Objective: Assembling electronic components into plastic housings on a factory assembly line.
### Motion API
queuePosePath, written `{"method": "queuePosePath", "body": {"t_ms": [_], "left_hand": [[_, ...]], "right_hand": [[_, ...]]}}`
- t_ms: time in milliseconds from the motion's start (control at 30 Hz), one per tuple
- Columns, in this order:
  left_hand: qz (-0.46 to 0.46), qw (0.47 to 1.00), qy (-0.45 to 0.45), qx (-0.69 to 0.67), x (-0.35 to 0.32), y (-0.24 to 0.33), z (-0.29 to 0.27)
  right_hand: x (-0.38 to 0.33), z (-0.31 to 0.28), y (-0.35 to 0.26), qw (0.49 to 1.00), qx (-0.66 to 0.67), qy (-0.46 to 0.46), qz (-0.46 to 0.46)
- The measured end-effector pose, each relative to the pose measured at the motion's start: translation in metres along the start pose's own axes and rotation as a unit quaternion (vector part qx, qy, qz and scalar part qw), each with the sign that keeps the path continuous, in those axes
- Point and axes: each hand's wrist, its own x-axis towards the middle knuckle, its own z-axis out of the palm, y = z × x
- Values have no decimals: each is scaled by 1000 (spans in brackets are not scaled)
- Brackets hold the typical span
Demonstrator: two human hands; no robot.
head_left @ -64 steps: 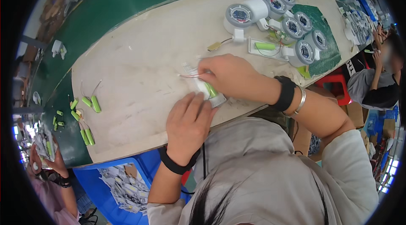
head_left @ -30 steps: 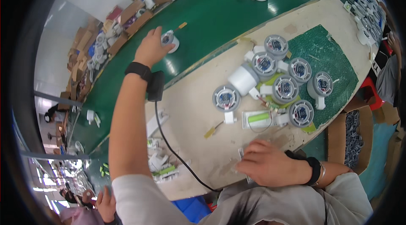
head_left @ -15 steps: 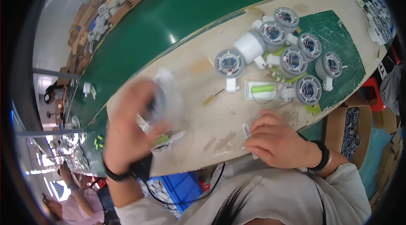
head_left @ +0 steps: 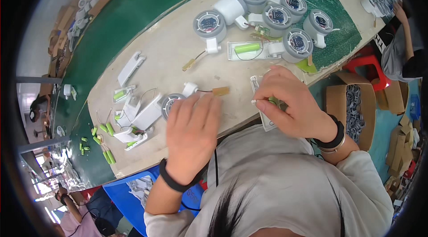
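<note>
My left hand (head_left: 194, 132) lies over a round grey-rimmed housing (head_left: 170, 104) on the table, its fingers bent over the near side and its thumb hidden. From that housing a white joint and a wire run to a tan strip (head_left: 220, 91). My right hand (head_left: 292, 101) pinches a small white wire end (head_left: 254, 101) between thumb and fingertips. Under this hand is a narrow white casing (head_left: 267, 123) with a green cell partly showing. Beyond it lies an open white casing (head_left: 232, 54) with a green battery cell (head_left: 247, 48), joined to another round housing (head_left: 298, 45).
Several round housings (head_left: 276, 16) stand around a green mat (head_left: 339, 18). White casings (head_left: 147, 112) and loose green cells (head_left: 107, 128) lie at the left. A blue bin (head_left: 127, 197) and a carton of grey rings (head_left: 336, 112) flank me. Another person's arm (head_left: 403, 27) shows far right.
My left hand has come rightward and nearer to me with the round housing, which now rests on the table. My right hand has lifted a wire end by the narrow casing. The view has shifted.
</note>
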Motion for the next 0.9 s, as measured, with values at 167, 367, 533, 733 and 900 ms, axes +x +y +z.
{"method": "queuePosePath", "body": {"t_ms": [167, 367, 533, 733, 900], "left_hand": [[5, 994, -86, 64, 19, 2, 23], [-172, 957, 104, -210, -6, 7, 8], [-250, 904, 160, -308, -15, 12, 4], [-273, 895, 190, -297, -23, 9, 1], [-230, 915, 196, -267, -26, 7, 1]], "right_hand": [[0, -6, 0, 1000, -1, -6, 1], [9, 20, -2, 993, 102, -40, 37], [22, 52, -6, 996, 85, -2, -7], [25, 60, -11, 996, 67, 14, -51], [26, 62, -11, 994, 28, 28, -102]]}}
